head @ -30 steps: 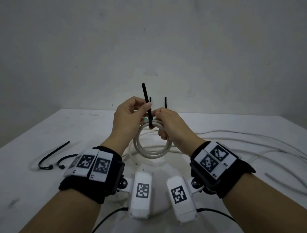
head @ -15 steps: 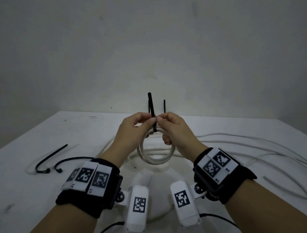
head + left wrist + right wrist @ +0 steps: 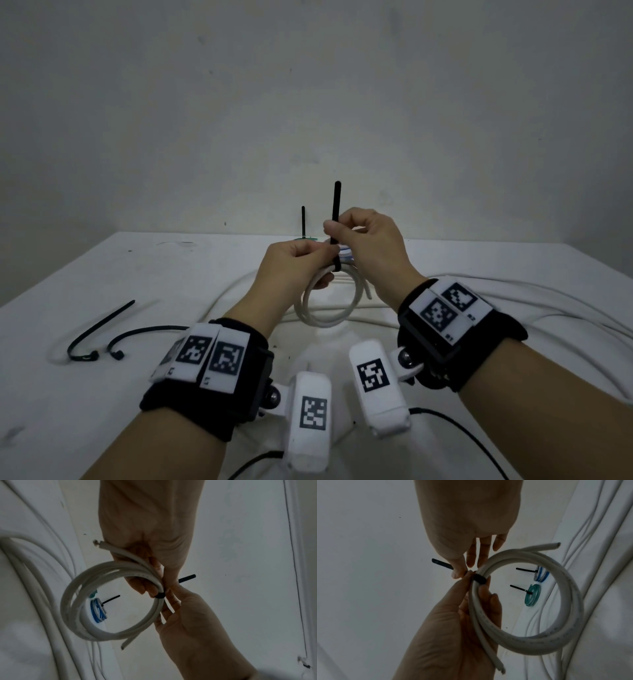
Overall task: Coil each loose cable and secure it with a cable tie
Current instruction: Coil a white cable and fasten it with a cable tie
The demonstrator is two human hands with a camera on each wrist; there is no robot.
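Currently your left hand [image 3: 294,262] holds the white coiled cable [image 3: 329,301] up off the tabletop [image 3: 102,274], fingers curled through the loop, thumb and forefinger pinching where the black cable tie [image 3: 336,219] wraps it. Your right hand [image 3: 368,240] pinches the tie's free tail between thumb and forefinger; the tail stands upright above both hands. Tie band sits snug round the strands in the wrist views; both cut cable ends stick out loose. Behind, near the far edge: a blue coil [image 3: 541,574] and a green coil [image 3: 532,597], each tied. Two spare ties [image 3: 102,334] lie left. Loose white cables [image 3: 513,301] trail right.
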